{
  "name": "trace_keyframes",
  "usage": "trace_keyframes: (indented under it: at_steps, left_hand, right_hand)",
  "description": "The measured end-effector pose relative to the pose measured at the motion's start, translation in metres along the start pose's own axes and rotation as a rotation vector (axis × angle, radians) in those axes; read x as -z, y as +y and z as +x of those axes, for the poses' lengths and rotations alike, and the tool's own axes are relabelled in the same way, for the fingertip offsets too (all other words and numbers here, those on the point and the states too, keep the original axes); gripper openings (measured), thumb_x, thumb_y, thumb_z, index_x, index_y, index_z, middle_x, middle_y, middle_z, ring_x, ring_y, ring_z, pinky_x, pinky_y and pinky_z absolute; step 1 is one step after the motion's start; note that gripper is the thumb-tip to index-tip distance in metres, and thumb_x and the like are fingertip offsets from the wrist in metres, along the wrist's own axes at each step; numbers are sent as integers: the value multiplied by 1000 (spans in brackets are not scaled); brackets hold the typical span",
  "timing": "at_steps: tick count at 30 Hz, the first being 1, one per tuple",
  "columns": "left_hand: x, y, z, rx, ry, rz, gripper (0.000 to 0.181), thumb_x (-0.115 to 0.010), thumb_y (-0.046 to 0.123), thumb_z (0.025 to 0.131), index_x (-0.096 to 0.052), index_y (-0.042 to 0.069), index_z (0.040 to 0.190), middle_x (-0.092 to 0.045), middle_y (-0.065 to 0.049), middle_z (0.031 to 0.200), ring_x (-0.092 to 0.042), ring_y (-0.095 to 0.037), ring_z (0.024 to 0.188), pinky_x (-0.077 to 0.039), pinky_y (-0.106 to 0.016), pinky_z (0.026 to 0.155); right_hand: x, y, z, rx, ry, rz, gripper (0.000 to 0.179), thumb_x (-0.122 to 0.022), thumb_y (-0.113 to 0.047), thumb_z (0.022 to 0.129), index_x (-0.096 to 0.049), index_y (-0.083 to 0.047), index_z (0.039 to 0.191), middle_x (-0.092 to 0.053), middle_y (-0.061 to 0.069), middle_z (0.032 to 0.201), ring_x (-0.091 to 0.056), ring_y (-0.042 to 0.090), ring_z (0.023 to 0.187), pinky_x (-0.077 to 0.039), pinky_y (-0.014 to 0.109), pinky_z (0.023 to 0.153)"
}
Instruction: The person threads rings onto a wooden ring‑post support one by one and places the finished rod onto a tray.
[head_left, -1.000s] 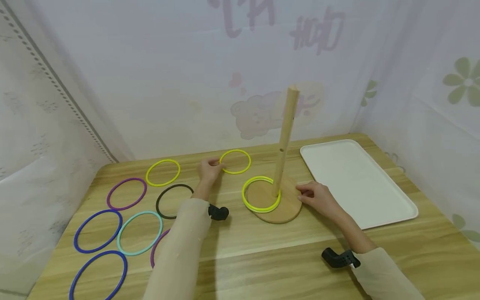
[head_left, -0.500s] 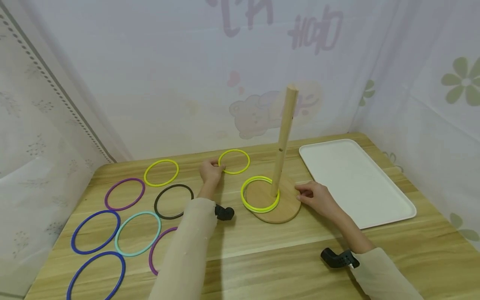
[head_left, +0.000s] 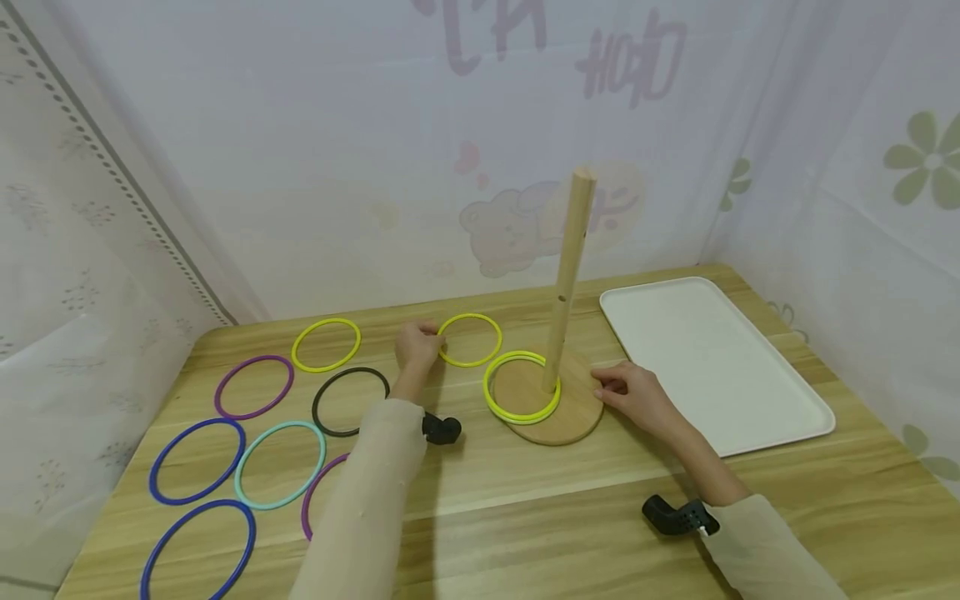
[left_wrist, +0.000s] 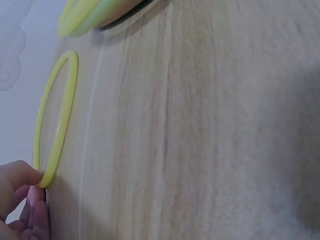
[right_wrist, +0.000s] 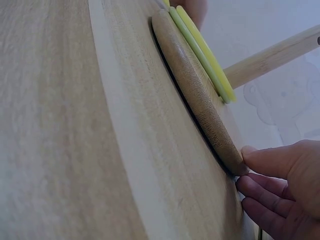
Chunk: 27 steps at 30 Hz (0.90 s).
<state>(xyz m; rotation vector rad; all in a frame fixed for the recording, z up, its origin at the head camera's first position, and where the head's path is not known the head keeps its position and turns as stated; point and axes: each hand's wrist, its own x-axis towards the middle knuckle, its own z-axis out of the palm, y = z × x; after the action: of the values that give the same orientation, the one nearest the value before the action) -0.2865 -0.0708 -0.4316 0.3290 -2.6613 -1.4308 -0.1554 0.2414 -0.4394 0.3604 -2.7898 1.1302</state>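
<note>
In the head view my left hand [head_left: 417, 346] pinches the left edge of a thin yellow ring [head_left: 469, 315]. Thumb and fingertips are on that ring [left_wrist: 64, 120] in the left wrist view, where its far side lies close over the table. To its right stands a wooden post [head_left: 567, 275] on a round wooden base [head_left: 581, 408]. Two more yellow rings [head_left: 522, 419] encircle the post and rest on the left part of the base, overhanging its edge. My right hand [head_left: 636, 396] grips the base's right edge, thumb on top and fingers below in the right wrist view.
On the left of the table lie a yellow ring [head_left: 326, 369], a black ring [head_left: 315, 406], a mint ring [head_left: 270, 507], two purple rings and two blue rings. My left sleeve partly covers one purple ring. A white tray [head_left: 712, 367] lies at the right.
The yellow ring in my left hand has shifted slightly toward me and sits lower in the head view. My right hand and the post have stayed put.
</note>
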Motion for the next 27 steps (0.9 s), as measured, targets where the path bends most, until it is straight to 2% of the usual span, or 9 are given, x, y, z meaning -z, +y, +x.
trace_keyframes:
  at_steps: [6, 9, 11, 15, 17, 19, 23, 26, 27]
  left_hand:
    - [6, -3, -2, -3, -18, -31, 16, -67, 2, 78, -71, -1, 93, -66, -16, 96, -60, -28, 89, -52, -32, 68]
    - [9, -2, -2, 11, -35, -79, 17, -67, 3, 78, -71, -3, 94, -65, -17, 100, -58, -27, 93, -51, -28, 67]
    - [11, -1, -2, 28, -49, -130, 18, -67, 3, 79, -70, -4, 95, -65, -19, 100, -58, -25, 88, -49, -24, 62]
    - [19, 2, -4, 63, -103, -249, 22, -67, 1, 78, -69, -5, 99, -64, -21, 102, -54, -15, 65, -45, -19, 52]
    - [24, 4, -6, 90, -148, -311, 24, -67, 1, 80, -67, -5, 103, -62, -21, 105, -53, -12, 58, -48, -21, 53]
    - [31, 7, -7, 118, -185, -355, 26, -65, 2, 82, -66, -4, 107, -60, -20, 109, -55, -13, 59, -51, -25, 59]
    - [45, 16, -12, 154, -256, -417, 29, -60, 5, 87, -61, -2, 115, -56, -15, 114, -61, -26, 85, -52, -34, 78]
    - [56, 27, -16, 123, -285, -459, 30, -58, 6, 89, -58, -2, 118, -54, -13, 113, -54, -31, 104, -49, -37, 86]
    - [60, 31, -16, 103, -290, -472, 31, -58, 7, 89, -58, -1, 119, -53, -12, 112, -53, -30, 105, -49, -37, 86]
  right_hand:
    - [-1, -1, 1, 11, -1, -12, 30, -67, -1, 81, -62, 9, 110, -61, 15, 94, -62, 23, 79, -52, 29, 67]
    - [0, -1, 1, 12, 0, -16, 30, -67, -1, 81, -62, 9, 110, -61, 15, 94, -62, 23, 79, -52, 29, 68]
    - [0, -1, 0, 10, -2, -13, 30, -67, -1, 82, -62, 9, 110, -61, 15, 94, -62, 24, 79, -52, 30, 68]
    - [1, -1, -1, 7, -6, -9, 31, -67, -2, 82, -62, 9, 110, -61, 16, 95, -62, 24, 80, -52, 31, 69]
    - [2, -2, -1, 6, -4, -7, 31, -67, -3, 82, -62, 9, 110, -61, 16, 96, -62, 24, 81, -52, 32, 69]
    - [2, -2, -1, 7, 2, -10, 31, -67, -3, 82, -62, 9, 110, -61, 15, 95, -62, 24, 80, -52, 32, 69]
    - [1, -1, -2, 9, 9, -20, 31, -67, -3, 82, -62, 9, 110, -61, 15, 95, -62, 24, 80, -52, 31, 69]
    - [1, -1, -2, 11, 12, -22, 31, -68, -3, 82, -62, 8, 110, -61, 15, 95, -62, 24, 80, -52, 31, 69]
    - [1, -1, -2, 12, 10, -20, 31, -68, -3, 82, -62, 9, 110, -61, 15, 95, -62, 24, 80, -52, 31, 69]
